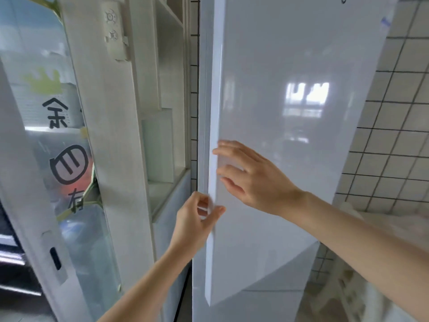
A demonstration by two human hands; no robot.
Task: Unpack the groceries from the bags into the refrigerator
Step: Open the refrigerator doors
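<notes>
Head view of a white refrigerator door (290, 135), glossy and swung slightly ajar, its free vertical edge facing the camera; the left hand (197, 219) grips this edge low down, fingers curled behind it and thumb (218, 211) pressed on the front face, so the edge is pinched between thumb and fingers; the right hand (250, 175) lies just above that grip, fingers straight and spread, fingertips (218, 152) at the same edge and palm close over the door's front; whether the palm itself touches the surface cannot be told; a bright window reflection (306, 94) shows on the door above and to the right of the right hand; below the left-hand grip the door ends in a bottom corner, with a second white panel (267, 305) under it; to the left of the grip stands a white shelving unit (167, 126) with open compartments; further left a glass door (69, 140) with printed black characters and a white frame; to the right of both hands a wall of white square tiles (394, 140) with dark grout; groceries and bags cannot be made out in this view, a blurred pale mass at lower right being unidentifiable.
</notes>
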